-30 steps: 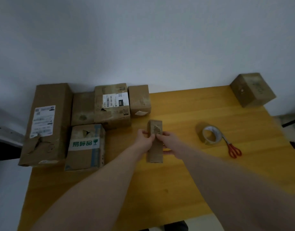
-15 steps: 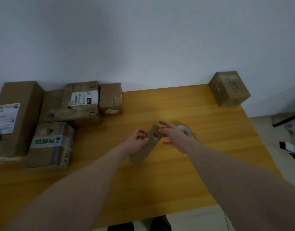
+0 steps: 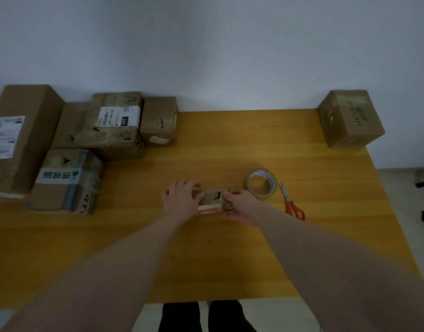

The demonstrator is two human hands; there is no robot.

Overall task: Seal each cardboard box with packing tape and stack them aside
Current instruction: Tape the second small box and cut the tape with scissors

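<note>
A small brown cardboard box (image 3: pixel 212 200) lies crosswise at the middle of the yellow table (image 3: pixel 206 255), a torn spot on its top and a red-and-white strip on its near side. My left hand (image 3: pixel 181 198) grips its left end and covers that part. My right hand (image 3: pixel 239 203) grips its right end. A roll of clear packing tape (image 3: pixel 261 184) lies just right of the box, beside my right hand.
Red-handled scissors (image 3: pixel 291 203) lie right of the tape. Several cardboard boxes crowd the back left, among them one with a green-lettered label (image 3: pixel 62 180) and a tall one (image 3: pixel 17 137). A single box (image 3: pixel 350 118) sits at the back right corner.
The small box has turned from lengthwise, through a diagonal, to crosswise. Both hands now hold its ends; half a second ago my right hand's fingers were spread. The view has shifted.
</note>
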